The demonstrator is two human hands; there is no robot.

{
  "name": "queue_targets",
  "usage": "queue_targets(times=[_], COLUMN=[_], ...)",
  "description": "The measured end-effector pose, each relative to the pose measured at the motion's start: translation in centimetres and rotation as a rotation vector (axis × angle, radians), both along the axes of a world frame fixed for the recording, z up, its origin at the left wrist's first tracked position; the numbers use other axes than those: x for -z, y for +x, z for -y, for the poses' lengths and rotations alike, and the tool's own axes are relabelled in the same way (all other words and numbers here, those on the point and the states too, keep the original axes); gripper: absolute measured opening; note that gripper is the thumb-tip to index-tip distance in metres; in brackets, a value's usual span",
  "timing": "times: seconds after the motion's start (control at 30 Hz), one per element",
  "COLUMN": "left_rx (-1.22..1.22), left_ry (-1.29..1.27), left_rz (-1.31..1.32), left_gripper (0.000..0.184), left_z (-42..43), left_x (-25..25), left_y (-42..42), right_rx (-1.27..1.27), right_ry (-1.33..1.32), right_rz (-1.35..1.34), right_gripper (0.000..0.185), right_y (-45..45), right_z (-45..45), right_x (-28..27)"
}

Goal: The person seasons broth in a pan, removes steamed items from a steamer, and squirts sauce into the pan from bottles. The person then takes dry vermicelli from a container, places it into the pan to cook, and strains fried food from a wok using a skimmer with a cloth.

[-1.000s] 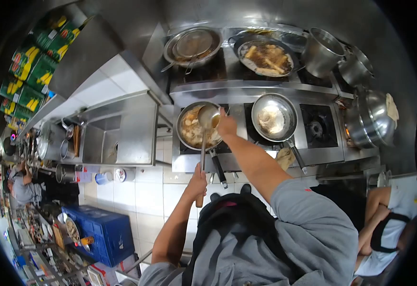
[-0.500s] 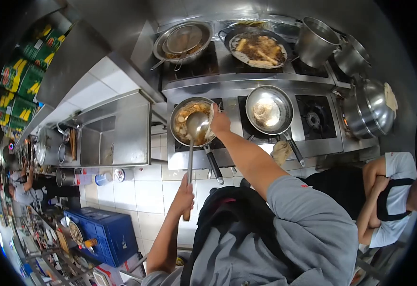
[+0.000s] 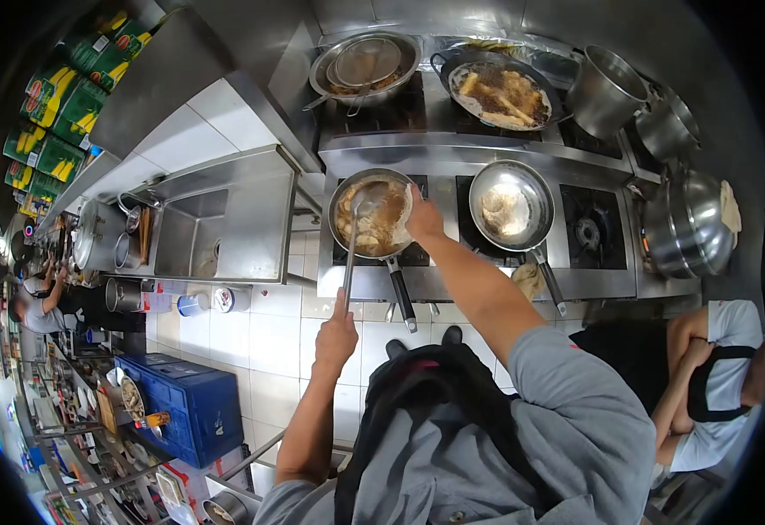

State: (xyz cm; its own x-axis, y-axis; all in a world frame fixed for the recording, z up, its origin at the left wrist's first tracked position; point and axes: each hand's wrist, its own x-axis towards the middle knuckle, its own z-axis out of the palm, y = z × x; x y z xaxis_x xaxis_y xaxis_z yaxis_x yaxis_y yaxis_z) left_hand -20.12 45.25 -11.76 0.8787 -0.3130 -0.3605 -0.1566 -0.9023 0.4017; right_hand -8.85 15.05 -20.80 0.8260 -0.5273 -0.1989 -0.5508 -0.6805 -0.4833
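My left hand (image 3: 337, 339) is closed round the handle of a long metal ladle (image 3: 349, 262). The ladle's bowl rests in the food inside a frying pan (image 3: 336, 229) on the front left burner. Pale chunks (image 3: 365, 234) sit in brownish, bubbling liquid there. At the pan's right rim, my right hand (image 3: 424, 219) grips a whitish cloth (image 3: 407, 210), partly hidden by the fingers. The pan's black handle (image 3: 402, 293) points toward me, with neither hand on it. A second frying pan (image 3: 535, 197) stands to the right, with a little residue on its bottom.
Behind are a dark wok (image 3: 547, 85) with frying pieces in oil, a bowl with strainers (image 3: 365, 63), and tall pots (image 3: 610, 92). A large steel pot (image 3: 693, 223) stands right of the burners. A person with folded arms (image 3: 706, 376) is at right. A sink (image 3: 192, 236) lies left.
The ladle's bowl has gone from raised and shiny over the pan to lower in the liquid. More liquid now shows in the pan. The whole view has shifted slightly.
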Motion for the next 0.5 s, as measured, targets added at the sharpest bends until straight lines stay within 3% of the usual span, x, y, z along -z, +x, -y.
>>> queue_targets(times=[0.1,0.23,0.27,0.5], left_rx=[0.001,0.080,0.063,0.016], left_ry=[-0.089,-0.123,-0.002,0.143], left_rz=[-0.004,-0.005,0.005,0.125], left_gripper=[0.064,0.064,0.064,0.063], left_z=[-0.9,-3.1,-3.0,-1.4], left_x=[2.7,0.1,-0.6,1.9], left_y=[-1.2,-2.1,-2.2,1.4], right_rx=[-0.057,-0.097,-0.110,-0.177], right_ry=[0.040,0.007,0.004,-0.065], right_rz=[0.033,0.047,0.042,-0.011], right_gripper=[0.084,0.074,0.072,0.067], right_y=[0.6,1.4,1.4,2.4], right_z=[0.3,0.5,0.5,0.4], right_x=[-0.8,-2.8,-3.3,-2.3])
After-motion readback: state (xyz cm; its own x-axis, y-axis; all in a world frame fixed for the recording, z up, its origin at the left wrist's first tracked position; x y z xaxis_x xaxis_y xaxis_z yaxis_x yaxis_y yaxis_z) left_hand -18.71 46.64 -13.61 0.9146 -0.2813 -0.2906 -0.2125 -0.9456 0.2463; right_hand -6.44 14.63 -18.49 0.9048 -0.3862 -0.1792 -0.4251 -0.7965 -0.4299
